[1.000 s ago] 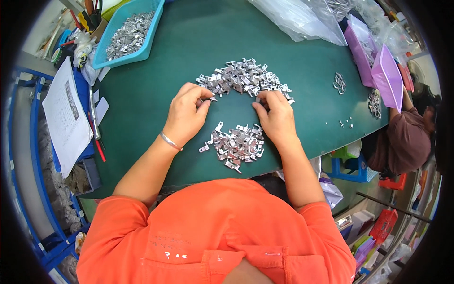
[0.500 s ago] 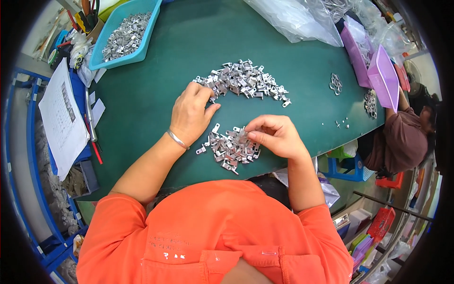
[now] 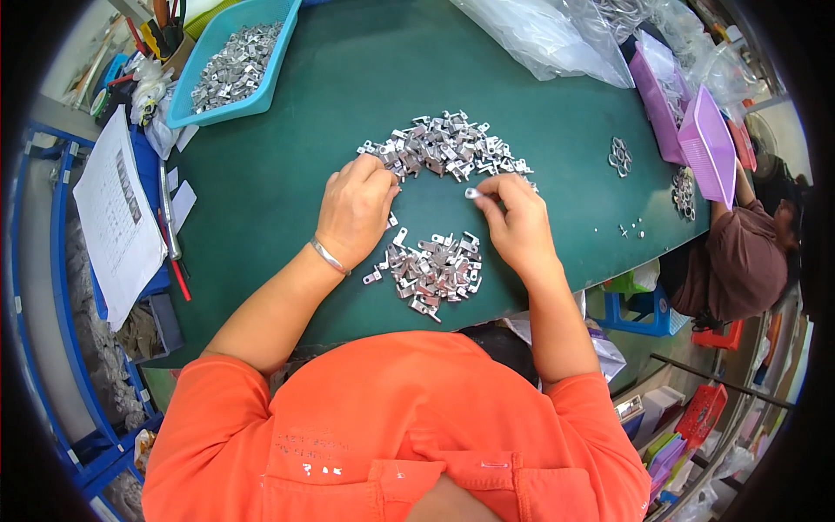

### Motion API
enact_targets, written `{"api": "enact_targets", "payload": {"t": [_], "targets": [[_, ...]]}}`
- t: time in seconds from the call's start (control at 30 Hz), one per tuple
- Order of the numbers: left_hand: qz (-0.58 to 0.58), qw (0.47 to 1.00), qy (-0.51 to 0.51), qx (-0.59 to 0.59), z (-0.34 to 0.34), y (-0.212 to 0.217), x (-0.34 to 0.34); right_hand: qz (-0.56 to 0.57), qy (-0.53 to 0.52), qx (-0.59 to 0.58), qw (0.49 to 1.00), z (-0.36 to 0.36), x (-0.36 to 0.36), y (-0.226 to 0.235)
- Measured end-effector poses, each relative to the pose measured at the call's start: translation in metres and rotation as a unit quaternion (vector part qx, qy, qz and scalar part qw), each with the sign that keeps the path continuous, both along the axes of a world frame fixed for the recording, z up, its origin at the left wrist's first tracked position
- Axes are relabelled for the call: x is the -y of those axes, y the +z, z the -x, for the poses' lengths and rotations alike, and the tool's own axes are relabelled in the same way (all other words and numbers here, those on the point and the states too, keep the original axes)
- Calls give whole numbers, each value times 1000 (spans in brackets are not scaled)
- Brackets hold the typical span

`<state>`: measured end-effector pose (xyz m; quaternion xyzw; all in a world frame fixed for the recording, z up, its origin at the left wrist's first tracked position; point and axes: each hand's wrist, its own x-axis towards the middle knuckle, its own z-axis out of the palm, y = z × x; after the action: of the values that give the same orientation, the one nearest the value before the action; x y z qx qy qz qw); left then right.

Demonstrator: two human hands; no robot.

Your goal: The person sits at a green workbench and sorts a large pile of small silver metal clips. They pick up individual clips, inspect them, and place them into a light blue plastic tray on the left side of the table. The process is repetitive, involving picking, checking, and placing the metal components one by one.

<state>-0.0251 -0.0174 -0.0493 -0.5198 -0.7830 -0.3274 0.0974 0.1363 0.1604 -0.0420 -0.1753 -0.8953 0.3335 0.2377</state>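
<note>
At the left of the frame lie printed sheets [image 3: 117, 222], and in the upper left a light-blue plastic basket [image 3: 272, 83] holds small silvery metal parts. Right of these, the left hand [image 3: 357, 204], a metal bangle [image 3: 329, 256] on its wrist, is at the left end of the upper heap of brackets [image 3: 448, 146]; its grip is curled inward, and whether it has hold of a part cannot be told. A loose bracket [image 3: 392, 220] lies just beside its thumb. Mid-frame, the upper heap arcs across the green tabletop [image 3: 539, 109], with a lower heap of brackets [image 3: 435, 271] below it, nearer the orange shirt [image 3: 391, 409]. To their right, the right hand [image 3: 519, 222] has its grip closed, thumb against forefinger, pinching one metal bracket [image 3: 471, 193] between the heaps, just below the upper one. Farther right are clear plastic bags [image 3: 557, 39], a cluster of metal rings [image 3: 619, 157], a tilted purple basket [image 3: 709, 148] and, at the far right, a co-worker in a brown top [image 3: 739, 261].
</note>
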Motion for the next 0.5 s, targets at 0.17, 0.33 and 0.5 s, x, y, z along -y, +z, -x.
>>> {"api": "enact_targets", "payload": {"t": [0.17, 0.33, 0.5], "targets": [[3, 1000, 3, 5, -3, 3, 0, 78, 149, 39, 985, 1, -2, 22], [-2, 1000, -1, -4, 3, -1, -1, -104, -35, -13, 994, 32, 6, -1], [7, 1000, 12, 5, 2, 0, 2, 72, -23, -62, 995, 24, 5, 2]]}}
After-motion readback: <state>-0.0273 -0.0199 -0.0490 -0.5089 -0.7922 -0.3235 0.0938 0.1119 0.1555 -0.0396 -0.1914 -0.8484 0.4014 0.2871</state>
